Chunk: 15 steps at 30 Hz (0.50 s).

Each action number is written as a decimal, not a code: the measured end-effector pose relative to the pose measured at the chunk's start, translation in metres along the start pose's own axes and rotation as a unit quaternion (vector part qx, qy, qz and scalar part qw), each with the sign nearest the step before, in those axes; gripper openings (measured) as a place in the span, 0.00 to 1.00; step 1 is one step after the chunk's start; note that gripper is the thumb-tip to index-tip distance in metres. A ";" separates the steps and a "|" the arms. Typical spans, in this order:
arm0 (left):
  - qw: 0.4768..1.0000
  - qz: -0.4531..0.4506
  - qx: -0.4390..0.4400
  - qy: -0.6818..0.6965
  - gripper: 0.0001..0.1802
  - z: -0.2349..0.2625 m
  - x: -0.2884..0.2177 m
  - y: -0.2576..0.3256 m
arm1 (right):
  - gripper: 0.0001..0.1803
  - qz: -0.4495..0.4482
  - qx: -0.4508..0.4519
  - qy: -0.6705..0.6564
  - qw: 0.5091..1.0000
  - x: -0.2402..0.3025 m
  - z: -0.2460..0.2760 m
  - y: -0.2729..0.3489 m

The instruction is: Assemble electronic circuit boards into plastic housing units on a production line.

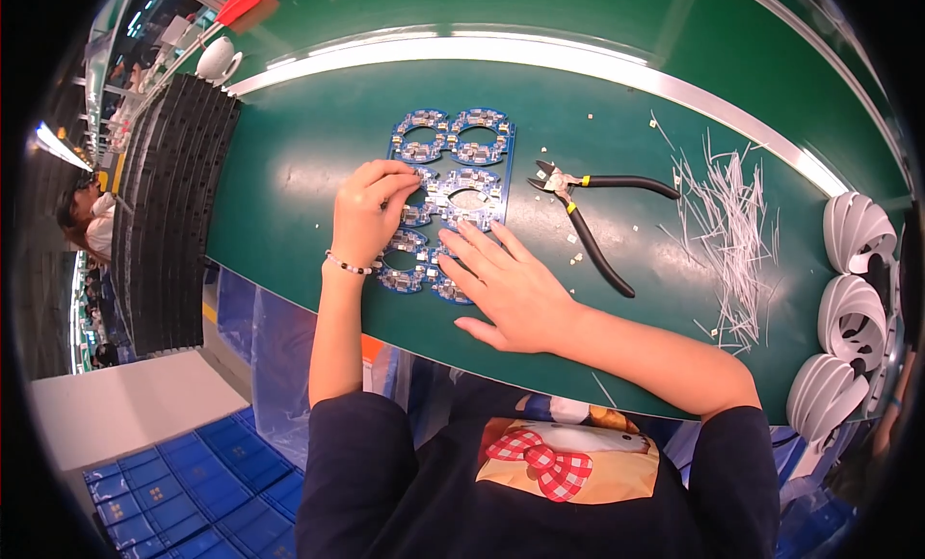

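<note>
Here, nearest the body, the right hand (pixel 511 284) is lying flat with its fingers spread apart, pressing on the lower right part of a blue circuit board panel (pixel 450 198), gripping nothing. The left hand (pixel 369 212) is resting on the panel's left edge, its fingertips bunched together and pinching at a spot on the board; what they are pinching, if anything, is too small to tell. A bead bracelet (pixel 347 265) is circling the left wrist.

The panel is lying flat on the green work surface (pixel 289 173), running away from the person. It is showing pairs of ring-shaped boards with round cut-outs, joined in rows and dotted with small pale components.

Just to the right of the panel, a pair of black-handled side cutters (pixel 588 217) is lying with its handles splayed. Farther right, a scatter of thin white strips (pixel 737 236) is spreading over the surface, and stacks of white round parts (pixel 853 299) are standing at the right rim.

Down at the lower left, blue crates (pixel 183 492) are sitting on the floor. At the left, a row of black trays (pixel 173 212) is standing on edge; their contents are not showing. A pale metal rail (pixel 540 58) is curving along the far side.
</note>
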<state>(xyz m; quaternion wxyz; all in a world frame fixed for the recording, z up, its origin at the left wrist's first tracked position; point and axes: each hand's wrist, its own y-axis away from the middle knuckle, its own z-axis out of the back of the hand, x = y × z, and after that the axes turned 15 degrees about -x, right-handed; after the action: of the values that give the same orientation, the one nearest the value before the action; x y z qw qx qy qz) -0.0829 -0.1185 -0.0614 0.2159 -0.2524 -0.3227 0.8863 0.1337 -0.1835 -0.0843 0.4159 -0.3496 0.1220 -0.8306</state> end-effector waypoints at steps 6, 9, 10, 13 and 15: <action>0.998 0.049 0.039 0.028 0.04 0.003 0.001 -0.008 | 0.36 0.006 0.005 0.008 1.000 0.000 0.001 0.000; 0.992 0.094 0.075 0.040 0.04 0.005 0.003 -0.012 | 0.36 0.006 0.003 0.007 1.000 0.000 0.001 0.000; 0.991 0.098 0.084 0.039 0.05 0.005 0.003 -0.013 | 0.36 0.005 0.003 0.008 1.000 -0.001 0.001 0.000; 0.988 0.108 0.094 0.052 0.05 0.004 0.007 -0.013 | 0.36 0.004 -0.001 0.003 1.000 -0.001 0.000 0.001; 0.987 0.114 0.095 0.065 0.05 0.004 0.010 -0.011 | 0.36 0.005 -0.004 -0.001 1.000 -0.001 0.000 0.001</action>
<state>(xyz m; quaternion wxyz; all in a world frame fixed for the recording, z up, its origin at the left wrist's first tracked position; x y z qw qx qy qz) -0.0907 -0.1072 -0.0539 0.1567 -0.3230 -0.1914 0.9135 0.1343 -0.1838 -0.0854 0.4188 -0.3510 0.1268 -0.8278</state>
